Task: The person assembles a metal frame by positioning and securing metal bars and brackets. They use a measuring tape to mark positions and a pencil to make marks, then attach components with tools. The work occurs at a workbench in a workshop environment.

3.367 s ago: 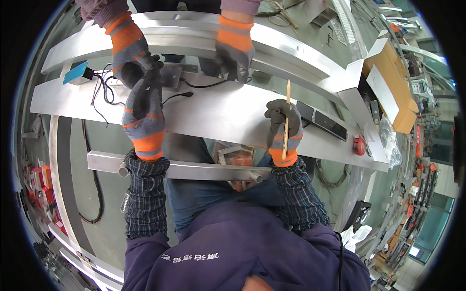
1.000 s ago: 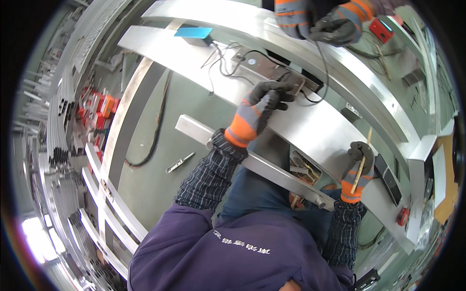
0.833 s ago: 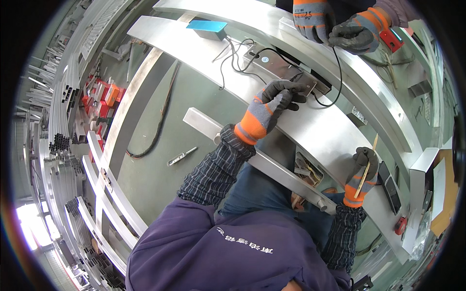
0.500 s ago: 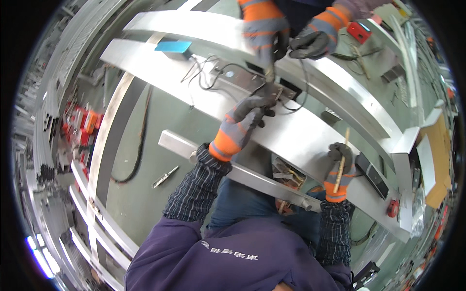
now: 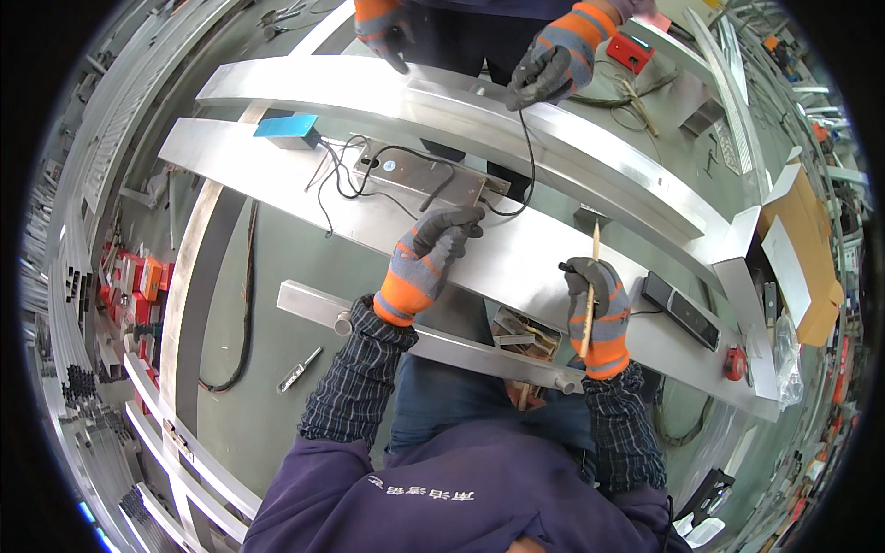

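Observation:
My left hand [image 5: 426,263], in a grey and orange glove, is over the near wide aluminium beam [image 5: 516,258]. Its fingers are curled and pressed together beside an oblong metal box [image 5: 415,175] with black cables; whatever they may pinch is hidden. My right hand [image 5: 601,318], gloved alike, is closed around a thin wooden stick [image 5: 590,293] over the beam's right part. A short dark piece sticks out by that thumb. Across from me, a co-worker's gloved hand [image 5: 558,63] grips a black cable [image 5: 532,161] that runs to the box. Their other hand [image 5: 383,35] hangs by the far beam.
On the near beam lie a teal box [image 5: 288,131], a long black device [image 5: 680,310] and a small red tape measure [image 5: 735,363]. A narrow metal bar [image 5: 442,346] crosses before my legs. Cardboard [image 5: 802,267] stands at the right; a metal tool [image 5: 300,370] lies on the floor.
The co-worker's one hand has drawn back from the metal box toward the far left; the other keeps the cable. My left hand has come away from the box's cable end. The view has shifted.

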`<action>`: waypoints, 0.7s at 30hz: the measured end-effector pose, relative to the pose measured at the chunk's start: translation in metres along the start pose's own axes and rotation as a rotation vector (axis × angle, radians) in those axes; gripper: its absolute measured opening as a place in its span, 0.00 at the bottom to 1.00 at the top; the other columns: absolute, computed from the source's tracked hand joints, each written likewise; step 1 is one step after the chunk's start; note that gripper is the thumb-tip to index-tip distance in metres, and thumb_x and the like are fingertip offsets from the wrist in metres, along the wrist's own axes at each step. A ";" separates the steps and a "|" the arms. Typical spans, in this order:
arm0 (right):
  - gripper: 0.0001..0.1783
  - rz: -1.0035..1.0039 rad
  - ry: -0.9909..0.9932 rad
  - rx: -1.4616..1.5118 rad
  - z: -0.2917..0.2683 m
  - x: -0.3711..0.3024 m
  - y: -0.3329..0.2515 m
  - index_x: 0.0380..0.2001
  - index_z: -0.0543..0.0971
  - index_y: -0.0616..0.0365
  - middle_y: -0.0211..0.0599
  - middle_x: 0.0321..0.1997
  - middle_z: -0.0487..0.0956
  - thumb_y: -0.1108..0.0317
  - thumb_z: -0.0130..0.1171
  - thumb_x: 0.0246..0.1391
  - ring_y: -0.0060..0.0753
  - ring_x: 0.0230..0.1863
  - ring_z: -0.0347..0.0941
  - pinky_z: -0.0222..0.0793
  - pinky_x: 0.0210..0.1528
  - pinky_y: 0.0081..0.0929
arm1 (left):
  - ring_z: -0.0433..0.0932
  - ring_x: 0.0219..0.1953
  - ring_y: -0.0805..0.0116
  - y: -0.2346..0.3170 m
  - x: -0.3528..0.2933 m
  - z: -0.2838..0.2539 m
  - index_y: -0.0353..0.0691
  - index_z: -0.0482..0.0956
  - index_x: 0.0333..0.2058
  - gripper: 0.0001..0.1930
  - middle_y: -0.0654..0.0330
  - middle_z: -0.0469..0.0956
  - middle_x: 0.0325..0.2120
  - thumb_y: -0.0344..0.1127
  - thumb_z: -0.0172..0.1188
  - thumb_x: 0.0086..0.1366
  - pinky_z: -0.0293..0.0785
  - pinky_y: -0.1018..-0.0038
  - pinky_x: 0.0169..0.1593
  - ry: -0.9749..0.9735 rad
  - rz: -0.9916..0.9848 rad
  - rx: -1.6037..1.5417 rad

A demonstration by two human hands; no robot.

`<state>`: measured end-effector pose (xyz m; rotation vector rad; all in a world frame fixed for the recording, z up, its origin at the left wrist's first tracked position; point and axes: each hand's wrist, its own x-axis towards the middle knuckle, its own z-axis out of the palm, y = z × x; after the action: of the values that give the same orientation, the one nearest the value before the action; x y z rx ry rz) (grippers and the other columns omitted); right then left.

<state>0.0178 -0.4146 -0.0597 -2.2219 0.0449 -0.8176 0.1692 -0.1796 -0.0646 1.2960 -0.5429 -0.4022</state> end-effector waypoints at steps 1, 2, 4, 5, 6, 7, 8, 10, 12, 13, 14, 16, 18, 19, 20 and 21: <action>0.17 0.000 -0.007 -0.037 0.000 0.000 -0.004 0.45 0.80 0.61 0.46 0.43 0.82 0.84 0.61 0.51 0.48 0.44 0.81 0.79 0.48 0.37 | 0.81 0.53 0.67 -0.001 -0.002 0.003 0.36 0.77 0.57 0.15 0.55 0.80 0.56 0.32 0.54 0.76 0.76 0.73 0.49 0.001 -0.011 0.027; 0.17 0.001 -0.015 -0.074 0.000 0.000 -0.006 0.45 0.81 0.60 0.45 0.42 0.83 0.83 0.62 0.51 0.50 0.44 0.81 0.78 0.48 0.39 | 0.81 0.52 0.66 -0.002 -0.004 0.006 0.36 0.78 0.56 0.14 0.55 0.81 0.54 0.31 0.55 0.76 0.77 0.72 0.50 0.001 -0.023 0.054; 0.21 -0.040 -0.056 -0.150 0.002 0.005 -0.002 0.48 0.82 0.55 0.45 0.41 0.83 0.75 0.66 0.47 0.57 0.45 0.78 0.74 0.49 0.45 | 0.82 0.51 0.66 -0.001 0.000 0.015 0.34 0.79 0.55 0.14 0.55 0.82 0.51 0.26 0.56 0.72 0.78 0.71 0.51 -0.021 0.145 0.262; 0.24 -0.027 -0.094 -0.187 0.004 0.002 0.000 0.49 0.82 0.54 0.44 0.42 0.83 0.75 0.66 0.44 0.56 0.45 0.77 0.73 0.49 0.46 | 0.82 0.50 0.66 -0.005 -0.002 0.019 0.33 0.80 0.54 0.14 0.55 0.82 0.49 0.23 0.57 0.71 0.78 0.71 0.52 -0.033 0.213 0.363; 0.26 -0.013 -0.134 -0.222 0.004 -0.001 0.001 0.50 0.82 0.53 0.44 0.42 0.82 0.74 0.67 0.41 0.56 0.44 0.77 0.72 0.49 0.46 | 0.83 0.47 0.62 -0.010 -0.002 0.023 0.34 0.82 0.52 0.17 0.54 0.83 0.45 0.18 0.60 0.65 0.80 0.69 0.52 -0.038 0.232 0.443; 0.28 0.012 -0.173 -0.230 0.004 0.001 0.003 0.50 0.82 0.52 0.44 0.42 0.82 0.73 0.68 0.39 0.55 0.44 0.76 0.71 0.49 0.46 | 0.84 0.47 0.60 -0.010 0.003 0.026 0.35 0.82 0.51 0.17 0.54 0.83 0.46 0.18 0.61 0.64 0.81 0.69 0.51 -0.071 0.278 0.570; 0.30 0.037 -0.212 -0.237 0.004 0.001 0.002 0.51 0.82 0.51 0.43 0.43 0.81 0.73 0.68 0.38 0.55 0.44 0.76 0.70 0.49 0.46 | 0.84 0.46 0.58 -0.011 0.003 0.029 0.36 0.83 0.50 0.17 0.53 0.83 0.46 0.18 0.62 0.63 0.81 0.68 0.50 -0.104 0.327 0.695; 0.28 0.056 -0.229 -0.237 0.005 -0.001 -0.002 0.51 0.82 0.51 0.44 0.43 0.81 0.70 0.69 0.41 0.54 0.45 0.76 0.70 0.50 0.46 | 0.84 0.45 0.56 -0.016 -0.001 0.033 0.37 0.84 0.50 0.17 0.52 0.83 0.45 0.18 0.63 0.62 0.81 0.67 0.49 -0.106 0.313 0.732; 0.27 0.012 -0.223 -0.305 0.009 -0.004 0.004 0.51 0.82 0.50 0.44 0.43 0.81 0.68 0.69 0.42 0.53 0.45 0.76 0.70 0.51 0.46 | 0.83 0.45 0.54 -0.018 0.000 0.035 0.38 0.84 0.49 0.17 0.51 0.83 0.44 0.19 0.63 0.62 0.81 0.67 0.49 -0.107 0.319 0.758; 0.26 0.030 -0.239 -0.332 0.012 -0.006 0.009 0.51 0.82 0.49 0.43 0.44 0.82 0.66 0.69 0.45 0.51 0.46 0.77 0.70 0.52 0.46 | 0.83 0.45 0.54 -0.019 0.000 0.035 0.38 0.84 0.49 0.17 0.51 0.83 0.44 0.19 0.63 0.61 0.81 0.67 0.49 -0.107 0.326 0.767; 0.26 0.027 -0.242 -0.340 0.013 -0.008 0.013 0.52 0.82 0.49 0.43 0.44 0.81 0.66 0.69 0.45 0.51 0.46 0.77 0.70 0.52 0.45 | 0.83 0.45 0.54 -0.018 0.000 0.034 0.38 0.84 0.49 0.17 0.52 0.83 0.44 0.19 0.63 0.61 0.81 0.66 0.49 -0.106 0.333 0.775; 0.26 0.018 -0.249 -0.354 0.014 -0.007 0.014 0.52 0.82 0.48 0.43 0.44 0.81 0.65 0.70 0.45 0.50 0.46 0.77 0.70 0.52 0.44 | 0.83 0.45 0.53 -0.016 0.001 0.033 0.39 0.84 0.49 0.17 0.52 0.83 0.44 0.20 0.64 0.61 0.81 0.66 0.49 -0.115 0.359 0.804; 0.26 0.050 -0.292 -0.352 0.014 -0.004 0.009 0.52 0.82 0.47 0.43 0.45 0.81 0.65 0.69 0.45 0.50 0.47 0.76 0.70 0.52 0.44 | 0.83 0.45 0.52 -0.015 0.001 0.031 0.39 0.84 0.49 0.17 0.52 0.83 0.44 0.20 0.64 0.61 0.81 0.65 0.49 -0.117 0.359 0.830; 0.26 0.067 -0.313 -0.354 0.013 -0.004 0.007 0.52 0.82 0.47 0.43 0.45 0.81 0.65 0.69 0.45 0.50 0.47 0.76 0.70 0.52 0.43 | 0.83 0.45 0.52 -0.015 0.000 0.032 0.39 0.84 0.49 0.17 0.52 0.83 0.44 0.21 0.64 0.60 0.80 0.65 0.49 -0.118 0.346 0.839; 0.26 0.062 -0.304 -0.357 0.014 -0.003 0.006 0.52 0.82 0.47 0.43 0.45 0.81 0.66 0.69 0.44 0.50 0.47 0.76 0.70 0.52 0.43 | 0.83 0.45 0.52 -0.015 0.000 0.032 0.39 0.84 0.49 0.18 0.52 0.83 0.44 0.21 0.65 0.60 0.80 0.64 0.50 -0.119 0.334 0.848; 0.27 0.058 -0.294 -0.362 0.015 -0.003 0.006 0.52 0.82 0.46 0.43 0.45 0.81 0.66 0.69 0.44 0.50 0.47 0.76 0.70 0.52 0.43 | 0.83 0.46 0.51 -0.015 0.000 0.033 0.39 0.84 0.49 0.17 0.51 0.83 0.44 0.22 0.65 0.60 0.80 0.64 0.50 -0.111 0.329 0.839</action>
<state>0.0251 -0.4082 -0.0728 -2.6475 0.1225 -0.4709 0.1500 -0.2089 -0.0731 1.9434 -1.0682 0.0547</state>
